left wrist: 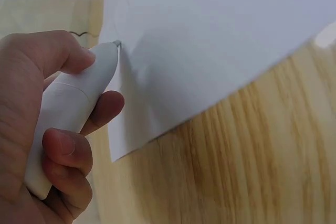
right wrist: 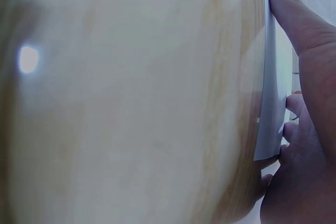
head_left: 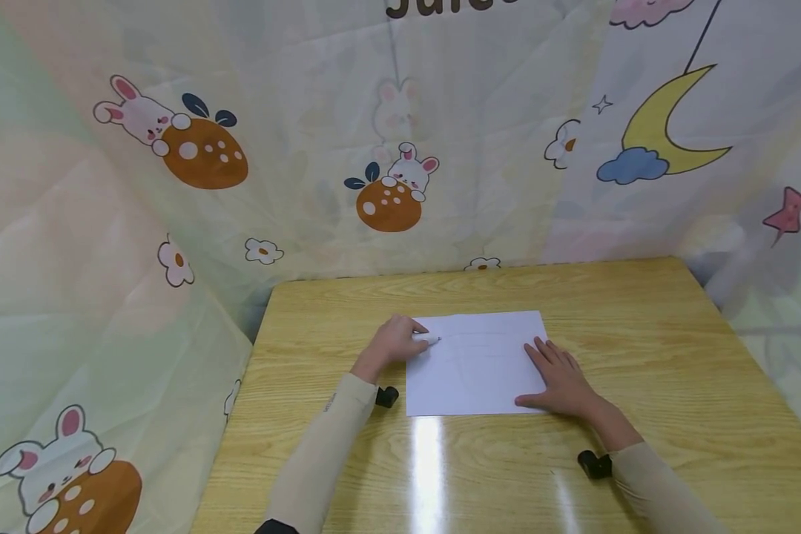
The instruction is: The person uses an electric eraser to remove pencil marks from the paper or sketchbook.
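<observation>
A white sheet of paper (head_left: 474, 371) lies flat on the wooden table, with faint lines across its upper part. My left hand (head_left: 392, 341), at the sheet's left side, grips a thick white pen-shaped tool (left wrist: 73, 95). Its tapered end finishes in a small grey tip, which is right at the paper's surface near the left edge. Thumb and fingers wrap round the smooth body in the left wrist view. My right hand (head_left: 564, 382) rests with spread fingers on the paper's right edge. In the right wrist view its thumb (right wrist: 296, 17) lies along the paper's edge.
The wooden table (head_left: 334, 311) reaches back to a printed cloth backdrop (head_left: 307, 148) with rabbits and a moon. Cloth also hangs on the left and right sides. Small black devices (head_left: 595, 465) sit at both wrists. Light glares off the table's front.
</observation>
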A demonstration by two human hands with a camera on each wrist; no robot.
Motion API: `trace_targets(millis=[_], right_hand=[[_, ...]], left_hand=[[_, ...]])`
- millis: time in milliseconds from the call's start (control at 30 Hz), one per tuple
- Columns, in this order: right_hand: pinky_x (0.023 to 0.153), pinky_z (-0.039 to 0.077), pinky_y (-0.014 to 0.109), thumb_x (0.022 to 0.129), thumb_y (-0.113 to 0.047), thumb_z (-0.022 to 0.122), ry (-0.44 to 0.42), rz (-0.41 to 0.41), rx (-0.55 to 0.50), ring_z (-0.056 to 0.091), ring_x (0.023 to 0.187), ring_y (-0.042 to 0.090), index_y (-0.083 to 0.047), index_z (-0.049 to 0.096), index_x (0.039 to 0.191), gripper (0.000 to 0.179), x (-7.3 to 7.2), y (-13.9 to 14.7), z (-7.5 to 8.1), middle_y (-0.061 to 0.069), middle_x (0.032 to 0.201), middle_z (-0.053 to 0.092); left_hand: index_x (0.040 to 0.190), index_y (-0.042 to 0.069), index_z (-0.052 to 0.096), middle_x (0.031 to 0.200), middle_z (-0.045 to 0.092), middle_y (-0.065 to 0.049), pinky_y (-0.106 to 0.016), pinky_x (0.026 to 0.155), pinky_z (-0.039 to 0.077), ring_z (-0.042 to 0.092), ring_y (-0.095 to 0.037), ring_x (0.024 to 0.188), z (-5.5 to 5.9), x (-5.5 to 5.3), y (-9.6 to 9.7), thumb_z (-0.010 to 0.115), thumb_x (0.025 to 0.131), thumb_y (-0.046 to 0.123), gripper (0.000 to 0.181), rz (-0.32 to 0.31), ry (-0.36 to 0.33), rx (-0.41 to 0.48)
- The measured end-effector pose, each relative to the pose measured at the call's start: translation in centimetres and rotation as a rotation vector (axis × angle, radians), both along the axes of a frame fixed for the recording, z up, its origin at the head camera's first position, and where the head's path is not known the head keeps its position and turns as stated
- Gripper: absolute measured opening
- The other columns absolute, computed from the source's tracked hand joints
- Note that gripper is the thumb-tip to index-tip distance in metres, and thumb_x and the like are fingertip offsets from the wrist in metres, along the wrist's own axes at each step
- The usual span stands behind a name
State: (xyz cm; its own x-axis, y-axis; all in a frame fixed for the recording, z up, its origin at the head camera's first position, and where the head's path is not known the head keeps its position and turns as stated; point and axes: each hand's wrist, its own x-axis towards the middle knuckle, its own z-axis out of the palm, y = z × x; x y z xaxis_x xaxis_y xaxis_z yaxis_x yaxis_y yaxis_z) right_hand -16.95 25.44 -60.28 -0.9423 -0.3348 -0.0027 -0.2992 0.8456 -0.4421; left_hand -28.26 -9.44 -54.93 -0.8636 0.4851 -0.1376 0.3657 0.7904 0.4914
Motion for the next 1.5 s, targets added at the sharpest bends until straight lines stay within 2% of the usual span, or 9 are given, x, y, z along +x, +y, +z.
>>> trace_targets(millis=[133,300,467,667,967,1200,1400,1500], right_hand=[[0.107,0.006,0.063,0.071,-0.071,0.069,-0.015,-0.001,0.006,0.010,0.141,0.046,0.000,0.027,0.151,0.116,-0.02,0.00,-0.02,0.026,0.156,0.015],[0.108,0.006,0.063,0.071,-0.071,0.070,-0.021,-0.001,0.012,0.010,0.142,0.046,0.000,0.026,0.152,0.116,0.00,-0.02,-0.03,0.026,0.156,0.015],[0.108,0.006,0.063,0.071,-0.070,0.070,-0.021,-0.005,0.008,0.010,0.141,0.046,0.001,0.027,0.151,0.115,0.06,-0.12,0.07,0.026,0.156,0.015],[0.108,0.006,0.063,0.071,-0.070,0.070,-0.025,-0.003,0.002,0.010,0.141,0.046,0.001,0.028,0.151,0.115,0.15,-0.20,0.42,0.026,0.156,0.016],[0.107,0.007,0.063,0.071,-0.068,0.071,-0.023,-0.001,0.005,0.011,0.141,0.046,0.001,0.028,0.151,0.114,0.17,-0.21,0.49,0.026,0.155,0.017],[0.107,0.007,0.063,0.071,-0.068,0.071,-0.020,-0.001,0.004,0.012,0.141,0.047,0.002,0.028,0.151,0.115,0.15,-0.14,0.39,0.027,0.155,0.017],[0.107,0.007,0.063,0.071,-0.069,0.071,-0.015,0.000,0.002,0.012,0.141,0.046,0.001,0.028,0.151,0.115,0.09,-0.11,0.24,0.026,0.155,0.017],[0.107,0.006,0.063,0.071,-0.070,0.070,-0.017,0.001,0.001,0.011,0.141,0.046,0.000,0.027,0.152,0.115,0.04,-0.13,0.07,0.026,0.156,0.016]], left_hand=[[0.111,0.012,0.075,0.052,0.049,0.002,-0.023,0.046,0.033,0.035,-0.007,0.043,-0.04,0.03,0.26,0.066,0.088,0.029,0.030,-0.008,0.014,0.011],[0.110,0.012,0.076,0.060,0.057,0.004,-0.025,0.046,0.035,0.037,-0.008,0.044,0.08,0.13,-0.08,0.068,0.088,0.028,0.029,0.017,0.007,0.009],[0.111,0.013,0.075,0.052,0.050,0.003,-0.025,0.046,0.034,0.035,-0.008,0.042,0.01,0.13,-0.38,0.068,0.088,0.029,0.029,0.034,-0.010,0.002],[0.112,0.013,0.075,0.045,0.038,0.006,-0.023,0.043,0.031,0.032,-0.007,0.040,-0.01,0.09,0.01,0.067,0.089,0.029,0.030,0.013,-0.011,0.018],[0.112,0.013,0.075,0.050,0.044,0.003,-0.024,0.046,0.033,0.034,-0.009,0.043,0.08,0.12,-0.14,0.067,0.089,0.030,0.030,0.055,-0.019,-0.006],[0.112,0.012,0.074,0.049,0.042,0.005,-0.023,0.044,0.032,0.034,-0.007,0.042,0.04,0.08,0.33,0.066,0.088,0.029,0.031,0.023,-0.021,0.021],[0.112,0.012,0.075,0.052,0.049,0.002,-0.024,0.045,0.034,0.037,-0.008,0.043,0.09,0.13,0.06,0.068,0.088,0.030,0.031,0.055,-0.024,0.015],[0.111,0.012,0.075,0.050,0.047,0.003,-0.024,0.045,0.034,0.035,-0.008,0.042,0.06,0.06,-0.03,0.068,0.088,0.029,0.029,0.045,-0.012,0.016]])
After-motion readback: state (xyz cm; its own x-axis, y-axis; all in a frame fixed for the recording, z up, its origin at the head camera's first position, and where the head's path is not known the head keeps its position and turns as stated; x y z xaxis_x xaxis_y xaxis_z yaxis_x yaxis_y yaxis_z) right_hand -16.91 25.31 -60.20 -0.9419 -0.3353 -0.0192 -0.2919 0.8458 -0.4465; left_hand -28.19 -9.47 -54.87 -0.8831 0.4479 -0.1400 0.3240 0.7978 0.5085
